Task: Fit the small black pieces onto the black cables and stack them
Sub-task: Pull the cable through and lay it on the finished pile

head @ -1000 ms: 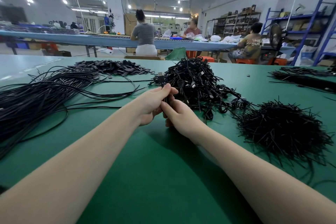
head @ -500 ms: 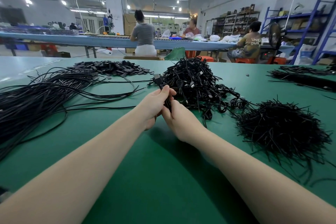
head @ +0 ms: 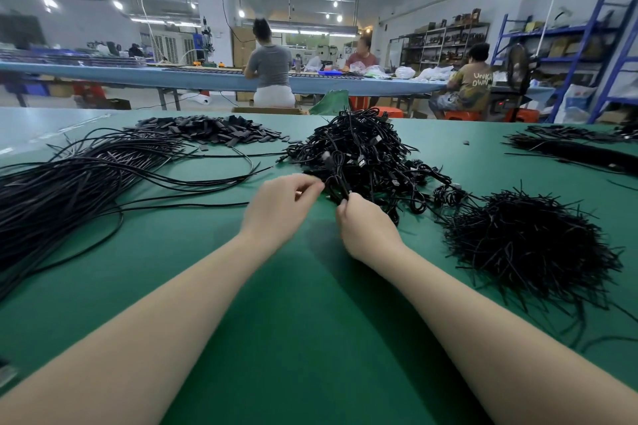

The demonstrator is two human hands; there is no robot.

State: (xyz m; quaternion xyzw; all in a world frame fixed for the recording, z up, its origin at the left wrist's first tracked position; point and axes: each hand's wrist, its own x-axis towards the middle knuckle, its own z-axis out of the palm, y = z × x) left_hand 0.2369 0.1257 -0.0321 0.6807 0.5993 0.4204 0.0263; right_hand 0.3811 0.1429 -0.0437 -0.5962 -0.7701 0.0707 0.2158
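Note:
My right hand pinches a coiled black cable at the near edge of the heap of coiled cables. My left hand is just left of it, fingers curled. Its fingertips are by the coil's loop, blurred, so I cannot tell if they pinch it. A connector end sticks up from the coil. Long loose cables spread over the left of the green table. Small black pieces lie heaped at the back left.
A bristly heap of short black strips lies to the right of my right forearm. More cables lie at the far right. Beyond the table's far edge, three people sit at a long blue bench. Blue shelving stands at the right.
My left hand has drawn a little to the left, away from my right hand. Both hands with the coil have shifted forward, closer to the heap.

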